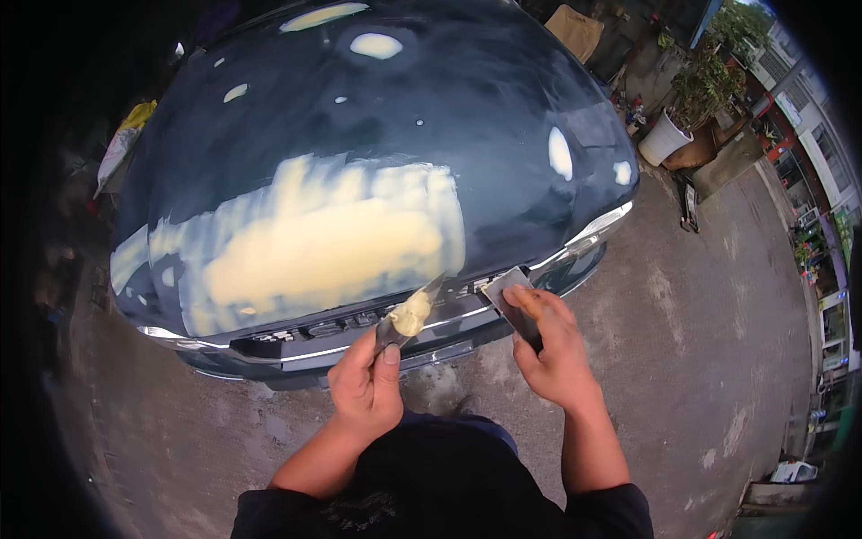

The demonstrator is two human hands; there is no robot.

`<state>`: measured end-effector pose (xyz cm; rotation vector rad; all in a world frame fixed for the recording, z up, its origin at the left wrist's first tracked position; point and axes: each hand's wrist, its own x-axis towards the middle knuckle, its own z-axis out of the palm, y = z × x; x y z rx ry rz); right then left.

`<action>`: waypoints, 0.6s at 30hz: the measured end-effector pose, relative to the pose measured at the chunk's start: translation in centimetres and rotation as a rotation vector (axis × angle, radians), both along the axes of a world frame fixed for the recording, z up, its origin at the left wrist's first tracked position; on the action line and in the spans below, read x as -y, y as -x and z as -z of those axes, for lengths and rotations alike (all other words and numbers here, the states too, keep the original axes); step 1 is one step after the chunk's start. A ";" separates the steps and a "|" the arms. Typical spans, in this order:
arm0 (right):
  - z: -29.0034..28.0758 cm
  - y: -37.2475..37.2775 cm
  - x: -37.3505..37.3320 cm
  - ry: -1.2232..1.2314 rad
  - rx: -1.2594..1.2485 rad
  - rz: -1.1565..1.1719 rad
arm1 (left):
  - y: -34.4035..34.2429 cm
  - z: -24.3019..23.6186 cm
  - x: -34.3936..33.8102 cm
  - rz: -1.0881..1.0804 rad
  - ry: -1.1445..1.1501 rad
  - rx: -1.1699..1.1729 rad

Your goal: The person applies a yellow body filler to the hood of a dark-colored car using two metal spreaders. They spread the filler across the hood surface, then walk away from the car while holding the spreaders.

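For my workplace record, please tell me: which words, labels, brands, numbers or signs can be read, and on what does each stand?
No text can be read here.
Light marks on the black cloth shirt: too blurred.
Distant pale building at right: any signs are too small.
Flat grey spreader in the right hand: no readable text.

You see worn grey ground (pixel 669 346) stretching below the white pot (pixel 664 141), a leafy plant (pixel 705 88) standing in that pot, pale buildings (pixel 815 121) to the pot's right, all in daylight.
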<state>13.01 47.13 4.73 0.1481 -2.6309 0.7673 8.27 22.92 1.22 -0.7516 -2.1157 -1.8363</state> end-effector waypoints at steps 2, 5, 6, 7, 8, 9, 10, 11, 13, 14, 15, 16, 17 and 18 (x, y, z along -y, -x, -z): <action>-0.5 2.4 -0.6 -0.019 0.063 0.060 | 0.4 0.9 1.7 0.010 -0.134 0.067; -2.1 6.8 -1.4 -0.131 0.157 0.126 | 0.3 2.6 3.1 0.183 -0.347 0.349; -2.3 8.4 -1.6 -0.164 0.178 0.132 | 0.1 3.2 3.4 0.235 -0.400 0.457; -2.5 10.0 -1.5 -0.199 0.199 0.132 | -0.1 3.7 3.8 0.282 -0.456 0.565; -3.1 11.4 -1.2 -0.220 0.253 0.144 | -0.3 4.3 4.1 0.319 -0.486 0.610; -3.8 12.7 -0.6 -0.238 0.310 0.153 | -0.6 5.0 4.4 0.334 -0.504 0.648; -4.2 14.0 0.0 -0.258 0.362 0.160 | -0.7 5.5 4.6 0.348 -0.522 0.681; -4.2 15.0 0.3 -0.272 0.378 0.149 | -0.9 6.0 4.8 0.364 -0.541 0.713; -4.4 16.7 0.7 -0.297 0.399 0.138 | -0.6 6.5 5.1 0.407 -0.572 0.755; -4.4 17.3 0.7 -0.303 0.395 0.130 | -0.4 6.6 5.1 0.417 -0.593 0.771; -4.1 18.0 0.8 -0.300 0.393 0.116 | -0.2 6.8 5.2 0.420 -0.608 0.791; -3.9 18.4 0.8 -0.297 0.391 0.104 | 0.0 7.0 5.4 0.422 -0.614 0.784; -4.0 18.6 0.9 -0.306 0.395 0.111 | 0.3 7.2 5.4 0.426 -0.619 0.778; -4.0 18.6 1.2 -0.308 0.402 0.116 | 0.4 7.3 5.6 0.425 -0.620 0.776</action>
